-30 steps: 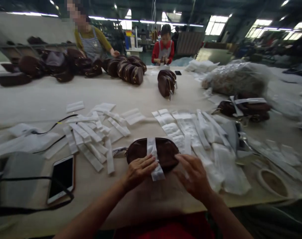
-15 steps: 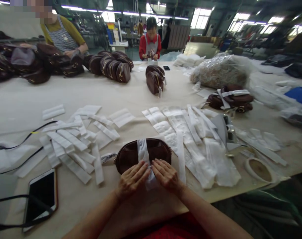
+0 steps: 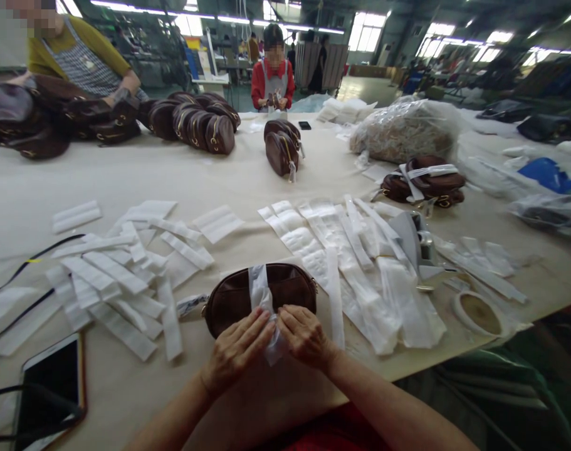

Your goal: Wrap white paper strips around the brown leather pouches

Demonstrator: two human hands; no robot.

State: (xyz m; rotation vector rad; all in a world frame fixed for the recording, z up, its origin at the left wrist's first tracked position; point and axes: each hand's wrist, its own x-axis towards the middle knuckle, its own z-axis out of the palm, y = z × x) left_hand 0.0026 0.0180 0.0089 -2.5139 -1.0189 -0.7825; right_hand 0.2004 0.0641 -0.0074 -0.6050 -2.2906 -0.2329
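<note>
A small brown zip pouch (image 3: 240, 294) lies flat on the table near its front edge. A white strip (image 3: 261, 294) runs across the pouch's middle and hangs over its near side. My left hand (image 3: 235, 354) and my right hand (image 3: 304, 335) meet at the strip's near end, fingers curled and pinching it against the pouch. Loose white strips (image 3: 120, 275) are scattered to the left, and a larger spread of white strips (image 3: 360, 263) lies to the right.
A phone (image 3: 50, 382) with a black cord lies at the near left. A tape roll (image 3: 477, 311) sits near the right edge. Brown pouches (image 3: 200, 128) stand in rows at the far side, where two people work. A plastic-wrapped bundle (image 3: 402, 131) lies far right.
My right hand has come in from the right to join the left at the strip's near end. Both hands now pinch the strip. The view has shifted to the right.
</note>
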